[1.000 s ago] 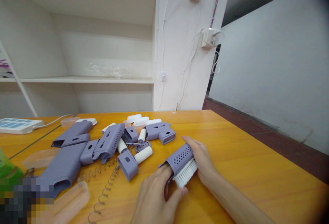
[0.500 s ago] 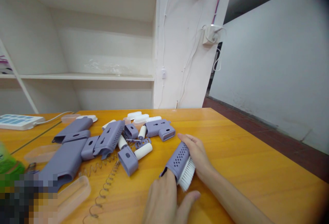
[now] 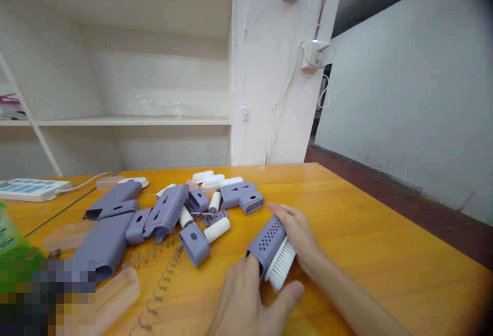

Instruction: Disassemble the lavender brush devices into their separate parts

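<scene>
A purple casing with rows of small holes is tilted low over the table, and a brush with white bristles sticks out along its lower right side. My right hand is closed around the far end of this casing. At its near open end, a finger of my left hand reaches inside, while the left thumb stands out to the right, off the bristles. The other left fingers are mostly hidden under the hand. To the left lie a short purple sleeve and a white roller.
More purple casings are heaped at the left of the wooden table. Coiled springs and a clear plastic cover lie nearer. White caps sit behind. A power strip is far left, a green packet nearer.
The view has shifted slightly. My left hand has moved a little to the left and its thumb slightly to the right. Both hands stay at the casing.
</scene>
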A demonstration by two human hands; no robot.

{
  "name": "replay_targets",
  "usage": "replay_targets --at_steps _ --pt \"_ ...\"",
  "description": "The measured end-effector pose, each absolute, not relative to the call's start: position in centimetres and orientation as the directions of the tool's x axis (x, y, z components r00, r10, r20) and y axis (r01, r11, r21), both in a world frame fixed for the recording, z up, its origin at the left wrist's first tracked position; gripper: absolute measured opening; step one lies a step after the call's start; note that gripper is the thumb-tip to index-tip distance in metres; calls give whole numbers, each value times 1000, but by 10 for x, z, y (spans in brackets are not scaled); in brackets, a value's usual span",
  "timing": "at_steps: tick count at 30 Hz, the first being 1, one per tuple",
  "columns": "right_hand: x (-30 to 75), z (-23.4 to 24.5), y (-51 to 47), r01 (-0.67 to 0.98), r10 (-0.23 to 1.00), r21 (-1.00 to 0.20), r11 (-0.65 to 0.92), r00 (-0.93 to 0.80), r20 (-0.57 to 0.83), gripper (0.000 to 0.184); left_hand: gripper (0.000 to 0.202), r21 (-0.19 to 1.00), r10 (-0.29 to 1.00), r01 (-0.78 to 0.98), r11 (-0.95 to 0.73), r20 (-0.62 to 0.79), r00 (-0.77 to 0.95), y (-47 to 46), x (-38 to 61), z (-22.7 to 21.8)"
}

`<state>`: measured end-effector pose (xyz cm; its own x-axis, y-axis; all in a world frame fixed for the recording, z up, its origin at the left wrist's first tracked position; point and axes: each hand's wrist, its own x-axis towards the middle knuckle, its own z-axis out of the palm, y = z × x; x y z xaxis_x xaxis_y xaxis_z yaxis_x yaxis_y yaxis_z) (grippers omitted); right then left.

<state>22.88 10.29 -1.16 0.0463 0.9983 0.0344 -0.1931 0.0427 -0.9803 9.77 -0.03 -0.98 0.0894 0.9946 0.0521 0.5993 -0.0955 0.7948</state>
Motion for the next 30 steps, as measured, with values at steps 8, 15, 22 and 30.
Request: replay_targets --at_steps 8,15,22,30 --pt "227 -14 111 -176 997 -983 59 62 48 41 59 877 997 477 -52 19 73 3 98 -15" --pt "225 -10 110 -164 998 -985 44 43 38 38 55 957 992 289 -40 3 128 4 102 -21" --pt "226 -10 109 -169 999 -985 33 30 28 36 58 952 987 304 33 -79 142 -3 104 -14" --pt "233 -11 106 -183 988 -981 70 145 44 41 64 941 999 337 -39 37 11 -4 97 -18"
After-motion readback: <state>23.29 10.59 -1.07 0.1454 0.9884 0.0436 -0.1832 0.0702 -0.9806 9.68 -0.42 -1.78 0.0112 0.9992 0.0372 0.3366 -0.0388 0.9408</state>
